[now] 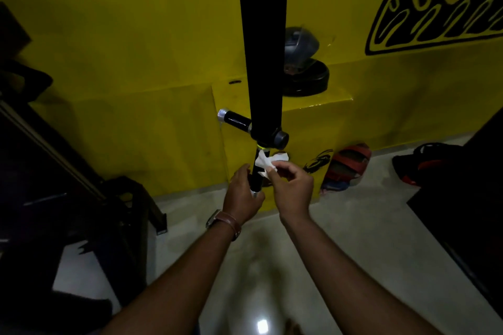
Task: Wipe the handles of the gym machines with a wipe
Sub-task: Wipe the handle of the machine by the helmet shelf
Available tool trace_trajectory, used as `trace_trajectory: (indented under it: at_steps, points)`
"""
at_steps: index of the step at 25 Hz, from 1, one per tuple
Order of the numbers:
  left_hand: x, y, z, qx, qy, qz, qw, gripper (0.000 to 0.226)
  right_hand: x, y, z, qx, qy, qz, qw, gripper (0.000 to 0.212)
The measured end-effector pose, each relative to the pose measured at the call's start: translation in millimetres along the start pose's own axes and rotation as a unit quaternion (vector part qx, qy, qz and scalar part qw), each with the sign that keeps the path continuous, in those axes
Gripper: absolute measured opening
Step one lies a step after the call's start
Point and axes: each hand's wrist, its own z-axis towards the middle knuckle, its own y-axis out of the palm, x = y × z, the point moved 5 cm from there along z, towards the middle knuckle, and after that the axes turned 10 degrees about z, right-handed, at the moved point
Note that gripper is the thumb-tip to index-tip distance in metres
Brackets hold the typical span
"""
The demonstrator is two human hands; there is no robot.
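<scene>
Head view, the only one we have: we look down a black bar (262, 43) to its handles, with a yellow wall (136, 35) behind. Our left hand (243, 196) curls round the lower end of the near handle (256, 175), steadying it. Our right hand (292, 185) pinches the white wipe (265, 162) between thumb and fingertips and presses it to the upper part of that handle, just under the joint. A second handle (235, 119) sticks out to the left, apart from both hands. We judge the wipe soft and limp, apt to bunch or tear, so it is best folded over the handle and held with the whole palm. The handle looks stiff and smooth, perhaps slippery when damp. Shoes (347, 164) lie by the wall.
</scene>
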Motion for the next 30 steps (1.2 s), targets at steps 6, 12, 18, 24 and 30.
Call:
trace_trajectory:
  at_steps: [6,12,18,24,30]
  points:
    - [-13,11,17,-0.019,-0.029,-0.03,0.999,0.053,35,20,32,0.043,0.087,0.053,0.994,0.026]
    - [-27,14,31,-0.073,-0.003,-0.019,0.997,0.057,54,22,27,0.08,0.139,0.059,0.985,0.011]
    - [-36,24,32,-0.078,-0.002,-0.04,0.996,0.059,59,24,22,0.018,0.065,-0.037,0.997,0.007]
    - [-38,24,37,-0.077,-0.009,-0.057,0.995,0.066,45,33,33,0.058,0.035,-0.027,0.997,0.021]
    - [-42,24,44,-0.08,-0.033,-0.047,0.995,0.052,47,42,31,0.12,0.053,-0.011,0.991,0.029]
